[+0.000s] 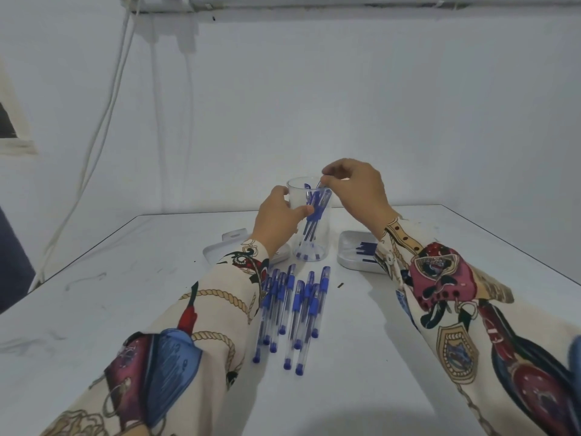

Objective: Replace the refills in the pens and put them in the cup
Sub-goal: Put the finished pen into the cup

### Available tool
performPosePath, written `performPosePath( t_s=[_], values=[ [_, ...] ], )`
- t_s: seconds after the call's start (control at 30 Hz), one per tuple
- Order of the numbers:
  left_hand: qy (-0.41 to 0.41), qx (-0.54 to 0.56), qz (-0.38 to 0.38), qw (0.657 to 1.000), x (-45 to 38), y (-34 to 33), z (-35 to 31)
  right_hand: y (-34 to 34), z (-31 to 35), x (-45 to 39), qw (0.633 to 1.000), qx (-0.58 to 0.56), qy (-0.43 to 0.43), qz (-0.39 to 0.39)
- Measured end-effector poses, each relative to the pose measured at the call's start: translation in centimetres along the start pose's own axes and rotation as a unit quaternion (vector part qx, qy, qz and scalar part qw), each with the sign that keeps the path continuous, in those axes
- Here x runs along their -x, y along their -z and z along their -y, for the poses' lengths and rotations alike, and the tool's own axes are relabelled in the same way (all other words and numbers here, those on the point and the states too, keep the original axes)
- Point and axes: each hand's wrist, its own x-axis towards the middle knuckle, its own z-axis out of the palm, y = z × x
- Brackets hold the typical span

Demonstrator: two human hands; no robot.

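A clear plastic cup [298, 196] stands upright near the middle of the white table, with several blue pens inside. My left hand [276, 220] grips the cup's left side, thumb across its front. My right hand [355, 187] is above the rim and pinches the top end of a pen [320, 184] that reaches down into the cup. Several blue-capped pens [292, 306] lie in a loose row on the table between my forearms.
A white tray [352, 248] with blue refills lies right of the cup, partly under my right sleeve. Another flat white tray [217, 250] lies left of the cup. White cables [103, 121] hang down the wall at the left. The table's far edge runs just behind the cup.
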Motion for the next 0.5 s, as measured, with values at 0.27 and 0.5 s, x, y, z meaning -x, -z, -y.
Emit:
performPosePath(
  t_s=[0.27,0.5],
  values=[
    [0.010,0.000,0.011,1.000,0.1,0.2,-0.2,-0.3,0.1,0.2,0.989,0.134,0.020,0.051],
    [0.018,-0.020,0.012,1.000,0.9,0.8,0.2,0.5,-0.5,1.6,0.989,0.114,0.092,0.015]
  ],
)
